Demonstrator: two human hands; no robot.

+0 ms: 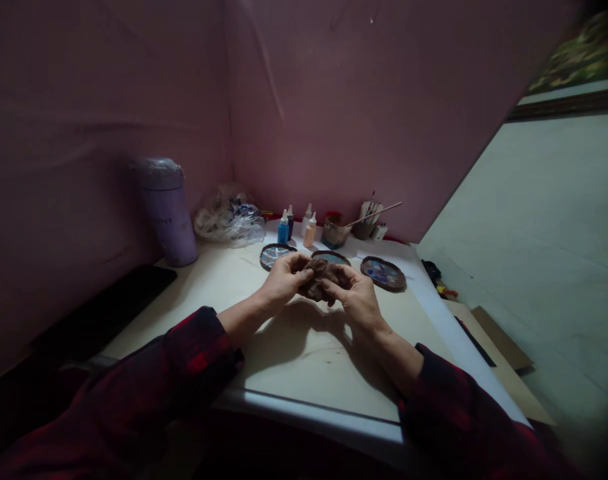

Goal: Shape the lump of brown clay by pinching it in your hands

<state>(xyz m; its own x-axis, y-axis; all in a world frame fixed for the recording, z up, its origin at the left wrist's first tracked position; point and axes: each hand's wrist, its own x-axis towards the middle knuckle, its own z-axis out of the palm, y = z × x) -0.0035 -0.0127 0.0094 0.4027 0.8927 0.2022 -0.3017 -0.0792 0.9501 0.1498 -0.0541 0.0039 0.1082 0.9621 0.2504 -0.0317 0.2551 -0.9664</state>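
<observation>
A lump of brown clay (316, 285) is held up above the pale tabletop between both hands. My left hand (284, 279) grips its left side, with the thumb on the near face. On the other side, my right hand (357, 297) is closed on the clay, its thumb pressing the front. Fingertips behind the lump are partly hidden. Just beyond the hands lie three flat, dark-rimmed round pieces with bluish insides: a left one (277, 256), a middle one (334, 259) partly covered by the hands and clay, and a right one (383, 274).
Several paint bottles (283, 230) stand at the back, beside a jar (335, 233) with a brush (374, 214) across it and a brush holder (365, 229). A crumpled plastic bag (229, 217) and a purple tumbler (169, 217) are at left. A dark flat object (119, 303) lies along the left edge.
</observation>
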